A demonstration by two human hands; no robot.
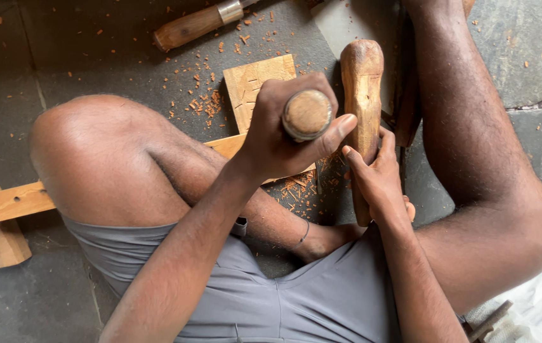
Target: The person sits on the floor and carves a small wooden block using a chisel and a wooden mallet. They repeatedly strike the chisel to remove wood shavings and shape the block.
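While the left hand [277, 136] grips a chisel's round wooden butt [307, 114] upright over the board [259, 86] on the stone floor and the right hand [379, 178] clasps a wooden mallet [362, 89], a glancing blow could strike the thumb; the blade could skid toward the bare leg [118, 165].

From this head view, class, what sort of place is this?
Probably a floor-level woodcarving workplace: the left hand grips a wooden-handled chisel, the right hand a wooden mallet, with wood shavings scattered on the stone floor.
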